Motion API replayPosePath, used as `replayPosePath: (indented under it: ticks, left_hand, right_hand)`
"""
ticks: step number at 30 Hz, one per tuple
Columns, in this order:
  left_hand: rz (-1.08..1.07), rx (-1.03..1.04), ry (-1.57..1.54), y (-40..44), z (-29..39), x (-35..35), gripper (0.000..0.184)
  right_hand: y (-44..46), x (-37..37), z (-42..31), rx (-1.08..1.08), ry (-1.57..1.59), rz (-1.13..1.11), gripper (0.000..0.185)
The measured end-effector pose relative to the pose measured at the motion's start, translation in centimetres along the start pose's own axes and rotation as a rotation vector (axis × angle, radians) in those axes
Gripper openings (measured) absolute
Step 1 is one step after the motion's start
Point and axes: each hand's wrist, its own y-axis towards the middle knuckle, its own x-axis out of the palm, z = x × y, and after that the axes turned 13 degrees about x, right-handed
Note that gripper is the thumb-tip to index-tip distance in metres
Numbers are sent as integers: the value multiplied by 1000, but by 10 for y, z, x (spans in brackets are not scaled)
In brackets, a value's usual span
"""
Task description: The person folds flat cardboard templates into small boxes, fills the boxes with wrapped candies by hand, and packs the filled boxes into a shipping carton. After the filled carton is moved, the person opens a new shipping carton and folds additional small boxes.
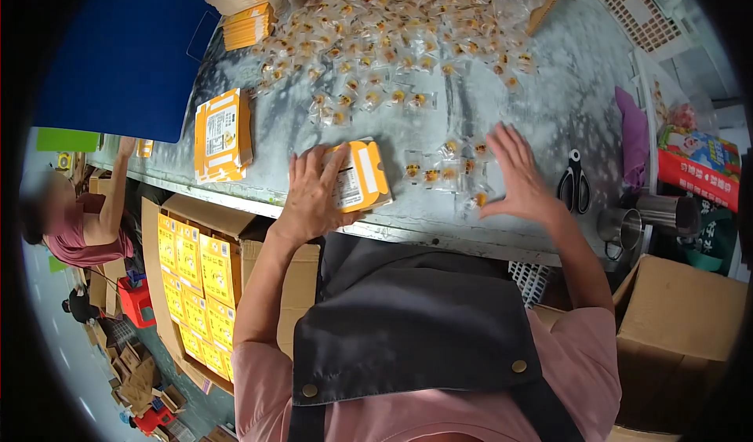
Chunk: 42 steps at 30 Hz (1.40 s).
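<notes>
My left hand (pixel 314 189) is closed over a small orange-and-white carton (pixel 365 177) at the table's front edge. The carton lies with a printed label on its near side, partly hidden by my fingers. My right hand (pixel 518 174) has its fingers spread and thumb apart, holding nothing. Just left of it lies a small group of clear wrapped packets (pixel 447 174) with yellow-orange contents. More packets (pixel 372 93) lie loose farther back, in front of a large heap (pixel 400 10). Left of my left hand stands a stack of flat orange cartons (pixel 223 136).
Black-handled scissors (pixel 575 185) and a metal mug (pixel 620 229) are at the right. More flat cartons (pixel 247 26) sit at the back left. Below the table edge, an open cardboard box (pixel 196 277) holds yellow boxes. A co-worker (pixel 94 230) sits at the far left.
</notes>
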Motion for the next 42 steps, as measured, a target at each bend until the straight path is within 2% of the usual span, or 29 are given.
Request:
replayPosePath:
  ticks: [2, 8, 9, 12, 13, 16, 17, 20, 23, 27, 30, 31, 34, 37, 40, 41, 42]
  left_hand:
    - [-15, 54, 8, 14, 1, 2, 114]
    - [-56, 179, 18, 51, 10, 16, 114]
    - [-115, 156, 26, 56, 25, 19, 115]
    - [-75, 126, 16, 50, 24, 17, 114]
    - [-78, 118, 17, 47, 22, 15, 114]
    - [-80, 95, 15, 42, 23, 14, 114]
    - [-76, 94, 17, 42, 24, 14, 114]
    - [-51, 90, 32, 44, 29, 18, 112]
    - [-12, 73, 8, 44, 37, 20, 112]
    - [26, 36, 24, 34, 38, 19, 114]
    - [60, 13, 14, 27, 40, 20, 114]
    - [77, 9, 11, 25, 39, 20, 114]
    - [102, -14, 14, 23, 37, 23, 112]
    - [101, -40, 35, 24, 40, 25, 112]
    - [85, -60, 41, 25, 40, 25, 112]
    - [94, -60, 25, 25, 40, 26, 111]
    - [103, -58, 9, 24, 40, 26, 111]
  right_hand:
    - [3, 10, -6, -79, -33, 4, 129]
    - [39, 38, -31, -291, 3, 13, 120]
    - [46, 48, -44, -336, 160, 27, 116]
    - [42, 37, -47, -321, 212, 13, 116]
    - [36, 33, -47, -254, 207, 49, 111]
    - [20, 4, -42, -65, 99, -35, 102]
    - [16, 9, -38, -70, 142, 46, 88]
    - [18, 31, -46, 17, 304, -95, 69]
    - [22, 53, -73, -46, 465, 51, 46]
    - [26, 61, -98, -113, 612, 65, 30]
    - [33, 58, -96, -164, 614, 17, 31]
    - [34, 49, -95, -188, 575, 83, 29]
    - [43, 13, -86, 121, 740, 24, 28]
    - [63, 24, -65, 188, 683, 83, 29]
    - [67, 65, -74, -45, 474, 186, 32]
    - [64, 75, -86, -80, 524, 241, 26]
    - [63, 75, -90, -31, 605, 156, 24]
